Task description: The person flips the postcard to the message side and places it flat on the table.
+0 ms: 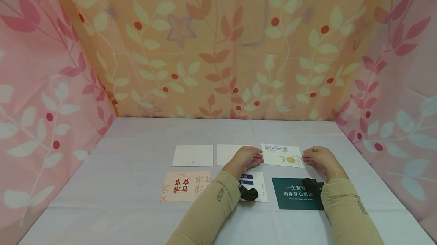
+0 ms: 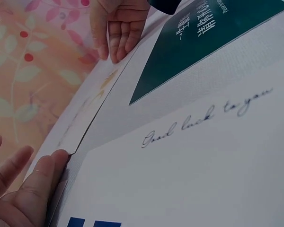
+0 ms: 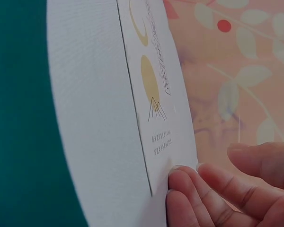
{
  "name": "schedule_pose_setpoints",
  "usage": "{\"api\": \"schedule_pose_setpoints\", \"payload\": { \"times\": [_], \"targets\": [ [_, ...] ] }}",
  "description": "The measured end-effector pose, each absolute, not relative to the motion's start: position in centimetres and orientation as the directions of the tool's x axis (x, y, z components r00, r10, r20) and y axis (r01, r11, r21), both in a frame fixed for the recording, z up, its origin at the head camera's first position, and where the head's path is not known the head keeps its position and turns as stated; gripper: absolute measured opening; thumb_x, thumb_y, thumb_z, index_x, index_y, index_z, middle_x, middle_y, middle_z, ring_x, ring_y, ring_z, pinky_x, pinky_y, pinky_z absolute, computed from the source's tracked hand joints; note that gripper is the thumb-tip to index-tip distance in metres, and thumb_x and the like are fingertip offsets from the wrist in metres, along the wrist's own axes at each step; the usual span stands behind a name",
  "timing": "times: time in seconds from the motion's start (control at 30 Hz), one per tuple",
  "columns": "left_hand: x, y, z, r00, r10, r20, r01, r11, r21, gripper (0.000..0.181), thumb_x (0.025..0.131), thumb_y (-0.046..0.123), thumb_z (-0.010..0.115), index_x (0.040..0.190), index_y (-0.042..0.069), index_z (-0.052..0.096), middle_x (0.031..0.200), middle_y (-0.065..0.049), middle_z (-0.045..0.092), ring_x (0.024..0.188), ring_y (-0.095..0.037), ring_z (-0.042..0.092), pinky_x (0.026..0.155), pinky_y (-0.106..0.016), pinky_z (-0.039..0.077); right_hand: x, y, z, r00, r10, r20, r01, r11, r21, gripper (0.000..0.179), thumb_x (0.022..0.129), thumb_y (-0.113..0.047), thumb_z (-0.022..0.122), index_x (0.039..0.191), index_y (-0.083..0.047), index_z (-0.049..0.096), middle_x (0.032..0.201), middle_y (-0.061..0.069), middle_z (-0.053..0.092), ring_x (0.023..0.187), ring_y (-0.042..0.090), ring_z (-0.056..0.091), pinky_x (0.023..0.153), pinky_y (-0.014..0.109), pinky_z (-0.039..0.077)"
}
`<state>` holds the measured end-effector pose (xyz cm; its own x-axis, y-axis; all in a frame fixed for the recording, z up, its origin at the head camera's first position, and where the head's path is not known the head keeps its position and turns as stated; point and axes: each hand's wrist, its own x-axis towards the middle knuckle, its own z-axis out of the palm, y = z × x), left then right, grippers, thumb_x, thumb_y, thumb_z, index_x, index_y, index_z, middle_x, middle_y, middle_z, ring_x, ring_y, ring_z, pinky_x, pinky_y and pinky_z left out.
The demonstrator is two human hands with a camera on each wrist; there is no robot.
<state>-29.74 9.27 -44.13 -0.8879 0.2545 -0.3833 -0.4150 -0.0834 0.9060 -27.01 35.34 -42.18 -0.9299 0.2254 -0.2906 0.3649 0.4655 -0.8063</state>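
A white card (image 1: 281,156) with a yellow moon, a yellow round shape and dark characters lies flat at the back right, slightly turned. At its left edge is my left hand (image 1: 246,158), fingertips right by the corner, overlapping a blank white card (image 1: 227,153). My right hand (image 1: 319,157) is at the opposite edge; in the right wrist view its loosely bent fingers (image 3: 182,182) meet the end of the moon card (image 3: 142,94), thumb apart. Below my left wrist lies a white card (image 1: 261,188) with blue blocks and "Good luck to you" in script.
A dark green card (image 1: 286,195) with white characters lies under my right wrist. At left are a white card (image 1: 192,156) and a cream card (image 1: 184,186) with red characters. Patterned cloth (image 1: 218,47) walls in the white-covered table (image 1: 102,184).
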Motion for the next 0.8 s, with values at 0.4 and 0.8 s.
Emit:
{"api": "schedule_pose_setpoints", "payload": {
  "times": [0.4, 0.8],
  "targets": [
    [-29.8, 9.29, -43.77, -0.884, 0.267, -0.384, -0.411, -0.051, 0.91, 0.02, 0.088, 0.016, 0.058, 0.103, 0.004, 0.061, 0.089, -0.012, 0.066, 0.076, -0.02, 0.067, 0.068, -0.026, 0.054, -27.09, 35.56, -42.47, -0.933, 0.229, -0.276, 0.355, 0.474, -0.806, 0.035, 0.094, -0.019, 0.05, 0.115, 0.009, 0.05, 0.097, 0.014, 0.064, 0.076, 0.009, 0.062, 0.069, 0.023, 0.053],
    [-29.6, 9.72, -43.97, -0.887, 0.283, -0.364, -0.39, -0.041, 0.92, 0.018, 0.088, 0.009, 0.058, 0.103, 0.002, 0.065, 0.085, -0.011, 0.067, 0.069, -0.016, 0.065, 0.065, -0.025, 0.054, -27.14, 35.4, -42.34, -0.927, 0.221, -0.302, 0.37, 0.428, -0.824, 0.031, 0.093, -0.013, 0.049, 0.114, 0.011, 0.048, 0.091, 0.013, 0.064, 0.076, 0.011, 0.062, 0.072, 0.027, 0.053]
  ]
}}
